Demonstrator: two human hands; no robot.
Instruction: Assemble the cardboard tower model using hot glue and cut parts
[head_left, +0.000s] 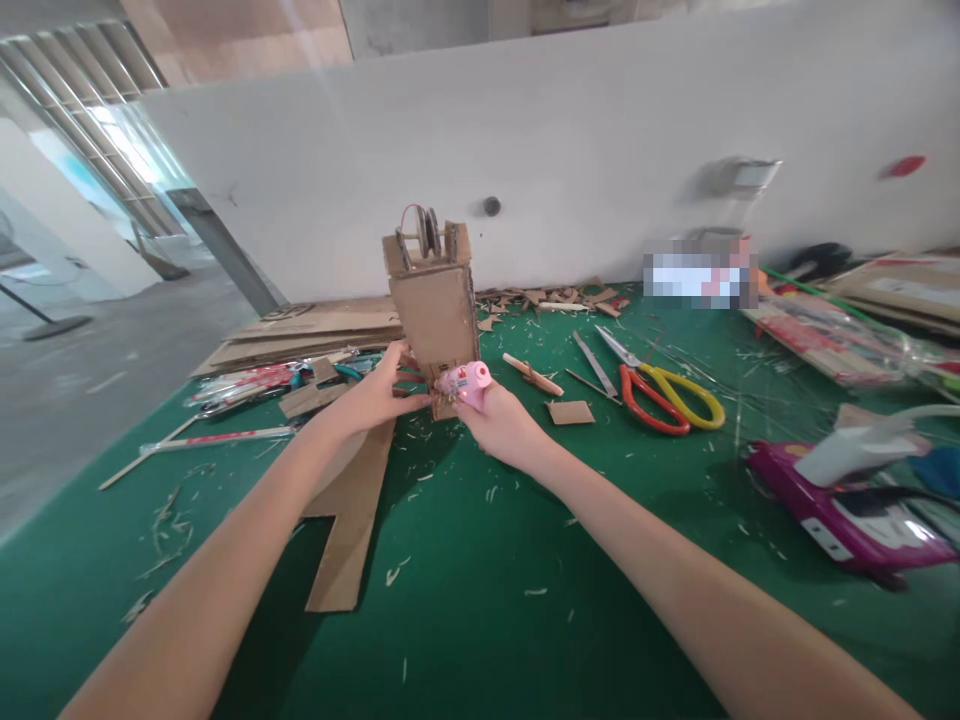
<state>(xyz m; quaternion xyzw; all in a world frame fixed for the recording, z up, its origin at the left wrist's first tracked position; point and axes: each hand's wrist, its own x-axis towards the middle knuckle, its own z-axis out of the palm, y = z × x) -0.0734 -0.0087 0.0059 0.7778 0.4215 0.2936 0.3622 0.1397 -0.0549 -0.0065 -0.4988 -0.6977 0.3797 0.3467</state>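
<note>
A tall cardboard tower (433, 315) stands upright on the green table, with a round pulley-like wheel (428, 232) and a thin red wire at its top. At its lower left edge, my left hand (390, 388) grips the cardboard, fingers curved and partly hidden behind it. My right hand (499, 422) is closed around a pink hot glue gun (463, 382). The gun lies across the tower's lower front, its nozzle end close to the base and near my left thumb; whether it touches the cardboard I cannot tell. A cut cardboard piece (345, 560) lies below my left hand.
Right of the tower lie scissors (664, 390) with red and yellow handles, a blade (595, 365), sticks (532, 374) and a small cardboard piece (570, 412). A purple-and-white appliance (847, 510) sits far right. Cardboard sheets (307, 330) and packaged sticks (240, 385) are at left.
</note>
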